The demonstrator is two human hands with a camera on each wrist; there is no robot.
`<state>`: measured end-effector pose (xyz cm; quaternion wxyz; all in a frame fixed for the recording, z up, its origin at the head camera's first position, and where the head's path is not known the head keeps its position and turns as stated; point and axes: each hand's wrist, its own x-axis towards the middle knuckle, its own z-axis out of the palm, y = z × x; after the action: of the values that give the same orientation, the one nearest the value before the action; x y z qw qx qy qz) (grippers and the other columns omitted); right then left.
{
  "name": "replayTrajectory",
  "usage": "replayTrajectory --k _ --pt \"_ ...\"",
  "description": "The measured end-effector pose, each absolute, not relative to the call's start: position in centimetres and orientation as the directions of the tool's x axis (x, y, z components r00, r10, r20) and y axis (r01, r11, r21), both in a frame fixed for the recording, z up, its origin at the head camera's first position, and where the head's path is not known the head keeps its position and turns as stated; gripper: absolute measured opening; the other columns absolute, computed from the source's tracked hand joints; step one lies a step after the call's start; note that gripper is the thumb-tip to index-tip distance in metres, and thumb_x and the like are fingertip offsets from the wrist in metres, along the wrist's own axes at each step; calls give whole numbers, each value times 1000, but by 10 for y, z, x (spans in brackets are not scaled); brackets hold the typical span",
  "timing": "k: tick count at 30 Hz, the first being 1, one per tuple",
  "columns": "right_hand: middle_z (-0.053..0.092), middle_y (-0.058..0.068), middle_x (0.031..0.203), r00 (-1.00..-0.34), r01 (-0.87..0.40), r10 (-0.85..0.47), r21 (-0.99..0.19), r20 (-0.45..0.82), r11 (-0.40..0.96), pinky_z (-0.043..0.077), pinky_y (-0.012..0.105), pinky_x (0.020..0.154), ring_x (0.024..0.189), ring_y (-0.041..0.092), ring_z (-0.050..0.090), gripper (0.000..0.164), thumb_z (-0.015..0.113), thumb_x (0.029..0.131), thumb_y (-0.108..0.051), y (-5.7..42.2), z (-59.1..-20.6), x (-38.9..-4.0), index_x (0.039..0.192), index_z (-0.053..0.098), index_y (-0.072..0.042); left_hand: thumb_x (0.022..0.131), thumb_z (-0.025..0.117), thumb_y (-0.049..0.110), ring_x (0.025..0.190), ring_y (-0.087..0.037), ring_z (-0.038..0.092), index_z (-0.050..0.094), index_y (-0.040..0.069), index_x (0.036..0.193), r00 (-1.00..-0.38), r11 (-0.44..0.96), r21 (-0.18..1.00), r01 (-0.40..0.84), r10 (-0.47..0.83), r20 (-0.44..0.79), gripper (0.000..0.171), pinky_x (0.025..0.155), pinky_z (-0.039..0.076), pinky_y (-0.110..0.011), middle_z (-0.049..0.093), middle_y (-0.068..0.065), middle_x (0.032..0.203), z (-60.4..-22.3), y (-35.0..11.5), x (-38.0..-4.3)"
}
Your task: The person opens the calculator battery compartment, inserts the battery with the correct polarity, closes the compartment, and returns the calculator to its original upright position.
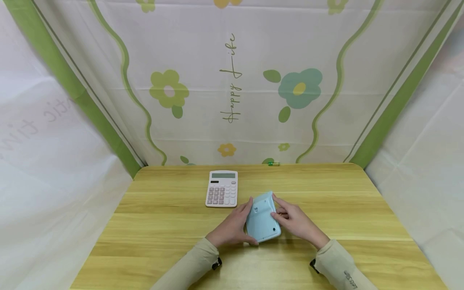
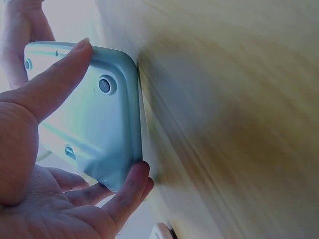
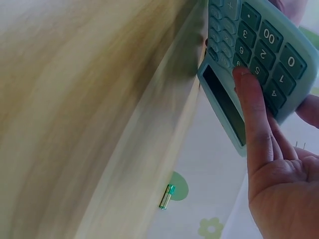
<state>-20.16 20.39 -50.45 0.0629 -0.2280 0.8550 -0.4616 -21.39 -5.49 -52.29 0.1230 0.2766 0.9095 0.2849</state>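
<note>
A light blue calculator (image 1: 262,219) is tilted up off the table between both hands, its back toward the head camera. My left hand (image 1: 232,226) grips its left side, the thumb at the lower edge and the fingers at the upper edge in the left wrist view. On the other side, my right hand (image 1: 297,221) pinches the right edge, thumb on the back. In the right wrist view, fingers of that hand lie across the keys and beside the dark display of the calculator (image 3: 289,59). A small opening (image 2: 70,151) and round feet show on its back.
A white calculator (image 1: 222,189) lies face up on the wooden table (image 1: 163,225), left of the hands. One green battery (image 1: 273,164) lies at the table's far edge. Behind hangs a flowered curtain (image 1: 203,60), with white cloth at both sides.
</note>
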Motion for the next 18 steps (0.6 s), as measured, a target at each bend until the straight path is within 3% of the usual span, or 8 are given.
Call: replayTrajectory --k 10,18 --pt "77 7 105 -887 -338 -456 -775 73 534 59 23 78 92 7 72 74 60 107 -28 207 -515 -203 159 24 10 69 95 49 154 -37 31 8 5 167 -828 707 579 405 552 -95 138 124 34 -51 25 -15 171 -523 -58 -215" --pt "78 5 102 -884 -354 -464 -738 63 574 58 23 73 85 4 70 76 62 105 -29 209 -518 -204 157 25 14 68 96 50 154 -36 32 11 2 166 -838 719 569 400 539 -91 138 124 35 -48 28 -16 169 -525 -57 -216"
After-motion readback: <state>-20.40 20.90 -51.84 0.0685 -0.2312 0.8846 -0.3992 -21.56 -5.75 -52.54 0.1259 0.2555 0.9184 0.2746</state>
